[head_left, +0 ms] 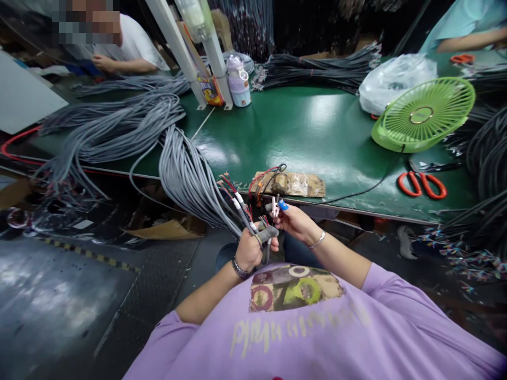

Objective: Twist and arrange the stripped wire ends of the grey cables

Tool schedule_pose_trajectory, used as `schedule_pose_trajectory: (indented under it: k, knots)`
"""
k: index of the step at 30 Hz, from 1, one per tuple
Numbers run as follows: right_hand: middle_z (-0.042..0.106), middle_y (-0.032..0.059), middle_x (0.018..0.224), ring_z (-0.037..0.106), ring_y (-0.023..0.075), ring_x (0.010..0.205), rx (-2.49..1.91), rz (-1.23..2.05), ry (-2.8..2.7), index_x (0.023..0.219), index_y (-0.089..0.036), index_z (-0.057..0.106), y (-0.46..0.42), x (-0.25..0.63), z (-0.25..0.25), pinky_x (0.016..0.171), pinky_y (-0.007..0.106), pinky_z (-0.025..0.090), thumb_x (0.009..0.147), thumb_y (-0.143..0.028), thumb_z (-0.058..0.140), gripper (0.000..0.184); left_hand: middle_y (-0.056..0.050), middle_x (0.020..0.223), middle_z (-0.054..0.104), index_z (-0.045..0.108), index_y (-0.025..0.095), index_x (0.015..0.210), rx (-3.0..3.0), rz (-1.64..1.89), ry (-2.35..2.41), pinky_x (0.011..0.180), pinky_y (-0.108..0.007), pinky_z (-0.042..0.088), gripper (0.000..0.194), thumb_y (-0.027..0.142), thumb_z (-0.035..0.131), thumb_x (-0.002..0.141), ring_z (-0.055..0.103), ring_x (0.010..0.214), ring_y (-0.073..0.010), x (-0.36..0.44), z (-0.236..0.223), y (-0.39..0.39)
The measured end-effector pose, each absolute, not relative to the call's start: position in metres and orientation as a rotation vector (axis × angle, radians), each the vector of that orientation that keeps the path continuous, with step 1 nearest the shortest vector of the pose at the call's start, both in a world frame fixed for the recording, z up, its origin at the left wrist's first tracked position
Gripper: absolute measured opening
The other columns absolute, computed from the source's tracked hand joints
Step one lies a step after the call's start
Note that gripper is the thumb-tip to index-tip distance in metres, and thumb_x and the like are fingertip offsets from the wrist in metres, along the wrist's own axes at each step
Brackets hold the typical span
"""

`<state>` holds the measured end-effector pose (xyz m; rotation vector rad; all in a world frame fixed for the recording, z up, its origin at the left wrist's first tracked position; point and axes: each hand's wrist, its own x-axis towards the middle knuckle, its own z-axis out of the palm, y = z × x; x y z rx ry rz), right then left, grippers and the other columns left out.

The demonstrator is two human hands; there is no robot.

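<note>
My left hand (250, 248) is closed around the grey cables (242, 211) near their ends, in front of the table edge. White sleeves and stripped red, black and white wires stick out above the fist. A grey wrap covers my left thumb. Close beside it, my right hand (299, 222) pinches at a small pale piece (274, 207) whose kind I cannot make out. Blue tape covers a fingertip of that hand. Just beyond both hands, a taped cardboard pad (304, 184) lies at the table edge, with red and black wires on its left end.
A large bundle of grey cables (190, 174) hangs over the table's left edge. Orange-handled scissors (422, 184), a green fan (428, 116) and a plastic bag (398, 76) lie right. A purple bottle (238, 84) stands by a post. Black cables (312, 71) lie behind. Two people sit opposite.
</note>
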<state>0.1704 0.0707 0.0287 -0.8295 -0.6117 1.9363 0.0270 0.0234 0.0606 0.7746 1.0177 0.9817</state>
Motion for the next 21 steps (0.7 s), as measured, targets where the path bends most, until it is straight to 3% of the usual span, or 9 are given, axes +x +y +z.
schedule_pose_trajectory:
  k: [5,10,15,21]
  knots:
    - [0.055,-0.0006,0.06,0.045,0.0087,0.054,-0.93,1.586,-0.736,0.072,-0.015,0.063,0.071,0.161,0.016,0.053,0.022,0.038,0.072,-0.064,0.06,0.049,-0.001,0.049,0.061,0.061,0.013,0.064,0.745,0.987,1.029,0.043,-0.024,0.049,0.029,0.037,0.075,0.063,0.056,0.041,-0.0119,0.032,0.056,0.029]
    - [0.064,0.0041,0.074,0.055,0.0129,0.061,-0.83,1.875,-0.481,0.079,-0.017,0.064,0.078,0.157,0.015,0.06,0.027,0.047,0.072,-0.063,0.062,0.046,-0.001,0.05,0.061,0.061,0.013,0.067,0.706,1.023,1.034,0.043,-0.025,0.05,0.03,0.039,0.076,0.061,0.056,0.042,-0.0119,0.036,0.051,0.029]
    - [0.063,0.0029,0.067,0.056,0.0134,0.058,-0.86,1.863,-0.332,0.076,-0.018,0.062,0.081,0.153,0.026,0.059,0.027,0.048,0.077,-0.057,0.061,0.039,-0.001,0.049,0.061,0.061,0.013,0.066,0.688,1.03,1.074,0.043,-0.025,0.05,0.031,0.038,0.077,0.059,0.056,0.041,-0.0122,0.039,0.049,0.029]
    - [0.064,0.0038,0.071,0.056,0.0135,0.061,-0.848,1.911,-0.361,0.079,-0.018,0.063,0.076,0.155,0.025,0.06,0.026,0.047,0.076,-0.067,0.053,0.05,-0.001,0.049,0.061,0.06,0.013,0.065,0.716,1.029,1.086,0.044,-0.024,0.051,0.031,0.04,0.076,0.061,0.057,0.042,-0.0125,0.039,0.049,0.028]
